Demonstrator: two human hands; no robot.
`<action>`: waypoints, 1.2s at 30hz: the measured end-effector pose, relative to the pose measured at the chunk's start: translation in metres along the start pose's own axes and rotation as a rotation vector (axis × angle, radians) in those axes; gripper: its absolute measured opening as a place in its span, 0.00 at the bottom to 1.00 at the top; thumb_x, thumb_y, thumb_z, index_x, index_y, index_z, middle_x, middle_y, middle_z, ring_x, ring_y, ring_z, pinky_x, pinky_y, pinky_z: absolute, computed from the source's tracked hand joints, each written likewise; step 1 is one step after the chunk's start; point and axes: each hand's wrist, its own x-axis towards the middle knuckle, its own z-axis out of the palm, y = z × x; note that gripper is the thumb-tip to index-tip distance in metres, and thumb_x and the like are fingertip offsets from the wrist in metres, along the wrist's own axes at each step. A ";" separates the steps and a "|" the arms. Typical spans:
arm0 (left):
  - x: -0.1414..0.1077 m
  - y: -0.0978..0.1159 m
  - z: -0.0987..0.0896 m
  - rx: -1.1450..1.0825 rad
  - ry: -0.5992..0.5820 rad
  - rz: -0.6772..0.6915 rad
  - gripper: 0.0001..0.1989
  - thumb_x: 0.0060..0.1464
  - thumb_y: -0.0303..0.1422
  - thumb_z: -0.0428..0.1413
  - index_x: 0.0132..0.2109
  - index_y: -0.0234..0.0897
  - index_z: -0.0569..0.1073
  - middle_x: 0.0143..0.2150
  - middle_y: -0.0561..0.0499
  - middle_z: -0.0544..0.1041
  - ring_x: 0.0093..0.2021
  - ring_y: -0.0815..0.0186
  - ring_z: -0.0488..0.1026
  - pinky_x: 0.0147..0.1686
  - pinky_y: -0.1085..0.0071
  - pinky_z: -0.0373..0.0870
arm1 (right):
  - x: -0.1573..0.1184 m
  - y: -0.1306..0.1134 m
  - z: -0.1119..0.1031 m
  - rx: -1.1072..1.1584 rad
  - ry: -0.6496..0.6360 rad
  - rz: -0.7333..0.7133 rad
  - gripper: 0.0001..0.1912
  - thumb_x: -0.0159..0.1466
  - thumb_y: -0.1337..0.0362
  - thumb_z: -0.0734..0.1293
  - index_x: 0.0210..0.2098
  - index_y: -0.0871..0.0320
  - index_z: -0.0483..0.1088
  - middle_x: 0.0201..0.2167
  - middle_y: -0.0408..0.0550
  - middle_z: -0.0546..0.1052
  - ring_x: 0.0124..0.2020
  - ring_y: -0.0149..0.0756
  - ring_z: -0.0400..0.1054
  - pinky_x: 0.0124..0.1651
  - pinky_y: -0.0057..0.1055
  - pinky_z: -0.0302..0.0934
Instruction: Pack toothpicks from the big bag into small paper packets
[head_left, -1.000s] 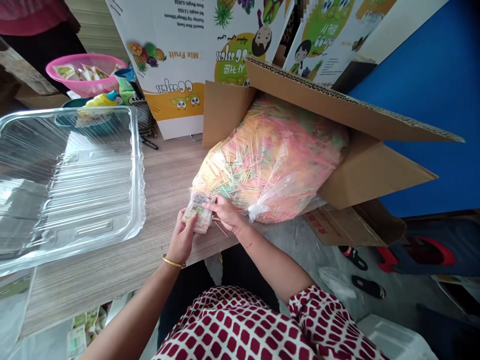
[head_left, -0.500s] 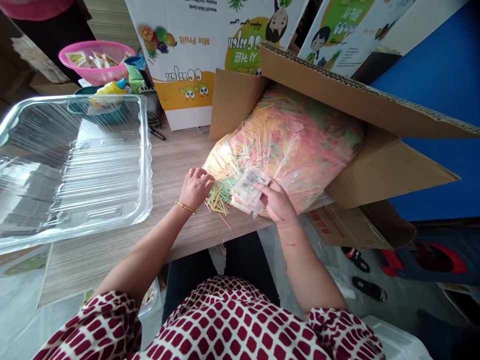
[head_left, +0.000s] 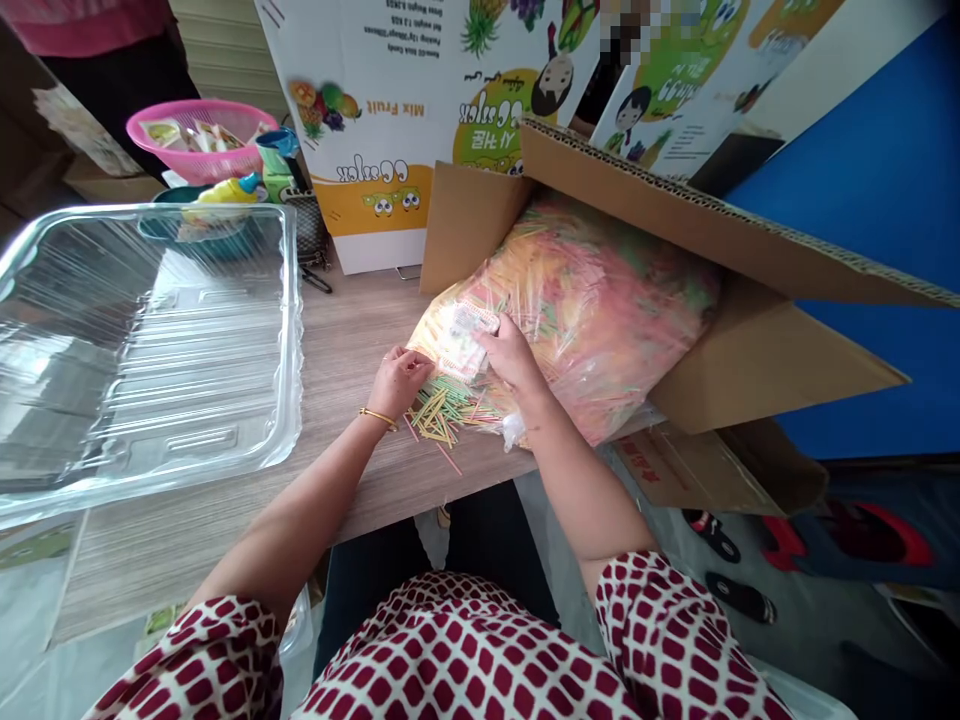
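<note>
My right hand (head_left: 511, 358) grips a small stack of white printed sachets (head_left: 463, 345) with orange-striped edges, thumb on top. They are over the left end of a big clear plastic bag (head_left: 592, 310) full of thin pink, yellow and green sticks. Just left of the sachets, my left hand (head_left: 399, 383) has its fingertips pinched together; what they hold, if anything, is too small to make out. Below both hands, loose coloured sticks (head_left: 439, 412) lie in a pile at the bag's mouth.
The bag spills from an open cardboard box (head_left: 772, 350) lying on its side. A clear plastic tray (head_left: 289, 330) stands at the left of the wooden table (head_left: 352, 320). Behind are a pink basket (head_left: 195, 155), a teal bowl (head_left: 199, 235) and printed cartons (head_left: 382, 190).
My right hand has carried the sachets left and away from me, closer to my left hand. The fingers of my left hand have drawn together. The view has shifted slightly.
</note>
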 end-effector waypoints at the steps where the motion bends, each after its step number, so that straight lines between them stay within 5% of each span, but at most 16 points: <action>1: -0.002 -0.001 0.000 0.000 -0.003 0.008 0.08 0.60 0.35 0.59 0.40 0.36 0.80 0.39 0.46 0.73 0.43 0.60 0.71 0.49 0.63 0.68 | 0.008 -0.001 -0.001 -0.081 0.027 0.031 0.08 0.60 0.62 0.68 0.38 0.55 0.65 0.36 0.46 0.75 0.40 0.41 0.71 0.48 0.38 0.65; 8: -0.026 0.001 -0.002 0.151 0.119 0.247 0.18 0.66 0.38 0.53 0.57 0.34 0.74 0.52 0.38 0.73 0.54 0.55 0.71 0.58 0.55 0.67 | 0.030 0.004 -0.008 -0.215 0.008 0.108 0.07 0.59 0.66 0.67 0.38 0.56 0.67 0.37 0.47 0.76 0.39 0.41 0.71 0.48 0.38 0.65; 14: -0.036 0.024 0.011 0.344 0.004 0.481 0.31 0.68 0.41 0.51 0.72 0.36 0.57 0.74 0.37 0.56 0.76 0.50 0.46 0.71 0.50 0.48 | 0.033 -0.003 -0.018 -0.369 0.045 -0.030 0.16 0.63 0.65 0.68 0.50 0.58 0.70 0.45 0.54 0.78 0.47 0.46 0.72 0.54 0.40 0.64; 19: -0.034 0.034 0.026 0.449 -0.077 0.484 0.35 0.66 0.48 0.51 0.74 0.38 0.56 0.76 0.40 0.52 0.76 0.47 0.44 0.72 0.45 0.40 | 0.031 -0.010 -0.020 -0.659 0.066 -0.140 0.25 0.62 0.65 0.71 0.58 0.63 0.69 0.55 0.63 0.73 0.58 0.53 0.66 0.64 0.46 0.57; 27: -0.040 0.044 0.031 0.447 -0.025 0.432 0.30 0.66 0.48 0.51 0.68 0.37 0.66 0.73 0.38 0.58 0.74 0.47 0.52 0.71 0.45 0.45 | 0.023 -0.008 -0.034 -0.684 -0.025 -0.243 0.28 0.61 0.65 0.73 0.60 0.59 0.68 0.56 0.60 0.69 0.60 0.52 0.64 0.66 0.43 0.55; 32: -0.041 0.047 0.034 0.427 -0.008 0.413 0.30 0.66 0.47 0.52 0.68 0.37 0.65 0.71 0.37 0.61 0.73 0.47 0.54 0.71 0.45 0.45 | 0.021 -0.006 -0.034 -0.609 0.143 -0.127 0.18 0.64 0.55 0.71 0.49 0.60 0.70 0.50 0.59 0.73 0.51 0.49 0.69 0.55 0.41 0.63; 36: -0.041 0.049 0.035 0.450 -0.001 0.418 0.29 0.65 0.46 0.54 0.68 0.39 0.66 0.71 0.37 0.61 0.73 0.46 0.53 0.71 0.45 0.45 | 0.021 -0.005 -0.031 -0.642 0.080 -0.073 0.09 0.67 0.58 0.68 0.39 0.57 0.70 0.43 0.55 0.77 0.46 0.46 0.71 0.48 0.38 0.62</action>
